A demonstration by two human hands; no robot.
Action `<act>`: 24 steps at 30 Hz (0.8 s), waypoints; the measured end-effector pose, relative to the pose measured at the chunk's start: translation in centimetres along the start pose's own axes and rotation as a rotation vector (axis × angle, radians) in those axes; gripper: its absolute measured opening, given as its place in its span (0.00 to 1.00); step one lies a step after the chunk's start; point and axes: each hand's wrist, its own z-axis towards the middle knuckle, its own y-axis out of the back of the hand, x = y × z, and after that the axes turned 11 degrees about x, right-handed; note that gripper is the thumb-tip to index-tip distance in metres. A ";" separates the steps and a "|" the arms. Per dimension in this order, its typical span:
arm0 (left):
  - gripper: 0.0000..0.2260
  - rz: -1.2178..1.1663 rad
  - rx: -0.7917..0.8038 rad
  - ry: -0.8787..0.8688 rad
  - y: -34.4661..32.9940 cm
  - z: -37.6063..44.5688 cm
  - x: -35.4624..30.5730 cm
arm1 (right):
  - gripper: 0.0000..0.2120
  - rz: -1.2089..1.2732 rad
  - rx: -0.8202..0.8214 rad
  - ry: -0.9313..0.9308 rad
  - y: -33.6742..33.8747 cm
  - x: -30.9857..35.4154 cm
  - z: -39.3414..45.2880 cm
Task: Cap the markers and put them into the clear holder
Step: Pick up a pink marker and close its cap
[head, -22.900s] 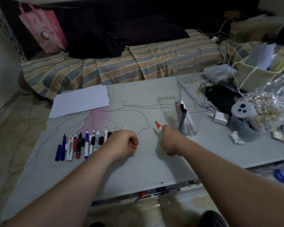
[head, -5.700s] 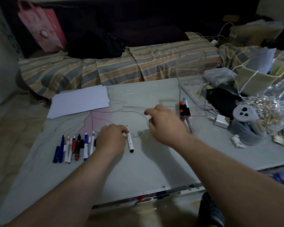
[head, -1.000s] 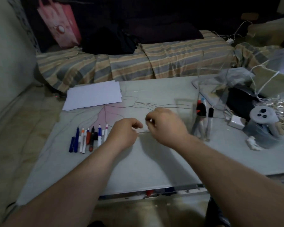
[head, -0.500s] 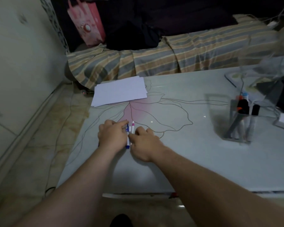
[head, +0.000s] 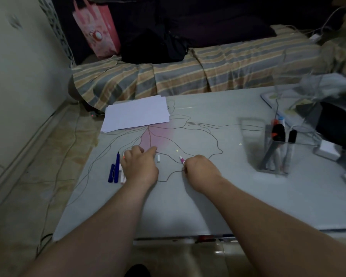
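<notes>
My right hand [head: 200, 170] grips a pink-tipped marker [head: 181, 159], its uncapped tip sticking out past the fingers. My left hand [head: 139, 166] rests palm-down on the table over a row of markers, forefinger stretched toward a small white cap [head: 158, 158] lying between my hands. Blue pens [head: 114, 168] and part of a white marker show at the left hand's outer side. The clear holder [head: 276, 150] stands at the right with several capped markers upright in it.
A stack of white paper [head: 137, 113] lies at the table's far left. Clutter, a black object and a white charger [head: 326, 148] crowd the right edge. A striped couch [head: 188, 76] runs behind the table. The table's left edge drops to the floor.
My right hand has drawn right with the pink marker, away from the left hand. A white cap now lies exposed between them. The camera view shifted slightly right.
</notes>
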 end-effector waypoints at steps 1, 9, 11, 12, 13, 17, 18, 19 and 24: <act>0.34 0.032 -0.006 -0.048 0.1 0.1 -0.2 | 0.12 0.011 0.018 -0.013 0.2 -0.5 -0.4; 0.14 0.138 -0.003 -0.157 0.0 0.5 -1.2 | 0.09 0.121 0.045 -0.081 2.4 -5.0 -3.5; 0.09 0.123 -0.043 -0.185 -0.3 0.6 -1.3 | 0.10 0.156 0.022 -0.070 3.1 -5.9 -4.0; 0.08 0.110 -0.051 -0.214 -0.6 0.6 -1.5 | 0.11 0.171 0.012 -0.059 3.5 -6.3 -4.3; 0.06 0.060 -0.044 -0.250 -0.9 0.5 -1.9 | 0.13 0.176 0.005 -0.043 3.8 -6.6 -4.5; 0.02 -0.555 0.068 -0.369 -0.7 -1.2 -4.9 | 0.16 0.189 -0.039 0.044 4.9 -7.3 -5.2; 0.02 -0.683 0.086 -0.379 -0.3 -1.6 -5.7 | 0.14 0.191 -0.077 0.068 5.2 -7.3 -5.4; 0.01 -0.783 0.104 -0.387 0.1 -1.9 -6.4 | 0.11 0.191 -0.120 0.095 5.5 -7.3 -5.6; 0.03 -1.044 0.186 -0.485 2.2 -2.8 -7.7 | 0.14 0.205 -0.313 0.204 6.5 -7.1 -6.6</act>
